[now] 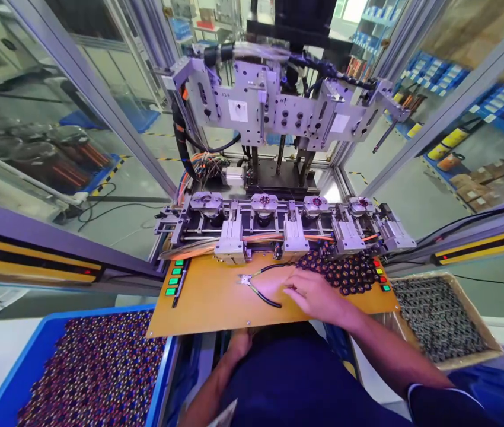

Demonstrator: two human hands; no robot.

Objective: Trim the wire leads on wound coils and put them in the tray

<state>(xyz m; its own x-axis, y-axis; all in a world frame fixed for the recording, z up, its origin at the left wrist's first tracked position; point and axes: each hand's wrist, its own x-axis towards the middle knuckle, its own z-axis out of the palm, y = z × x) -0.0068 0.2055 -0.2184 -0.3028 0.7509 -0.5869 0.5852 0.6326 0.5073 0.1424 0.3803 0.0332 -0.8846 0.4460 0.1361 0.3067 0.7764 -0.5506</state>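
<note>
My right hand (312,294) is over the orange-yellow panel (207,308), its fingers bent and drawn together. Whatever may be between them is hidden. Just left of it, a pair of pliers (247,281) with dark handles lies spread on the panel. Many small black ring-shaped parts (350,276) cover the panel's right side, close behind and beside that hand. My left hand (241,342) is low, by the panel's front edge, and its fingers are out of sight. Beyond the panel is a row of metal fixtures (264,203); the ones to the right have reddish parts on top.
A blue bin (42,338) full of small dark parts stands at left. At right is a carton (478,359) of grey parts. A pen-like stick (181,284) lies beside green buttons (174,272). A metal machine head (252,101) hangs above the fixtures, between yellow-black side bars (34,258).
</note>
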